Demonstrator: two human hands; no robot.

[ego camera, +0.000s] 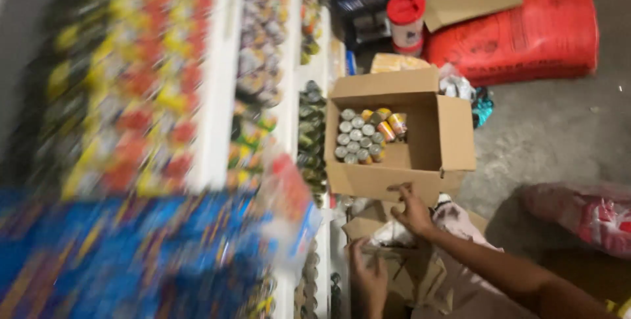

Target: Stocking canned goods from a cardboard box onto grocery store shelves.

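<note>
Your right hand (413,210): fingers spread, touching the near wall of the open brown cardboard box (394,177) on the floor | box holds small metal tins (358,138) | your left hand (368,276): below on flattened brown cardboard (401,273), grip unclear.
</note>
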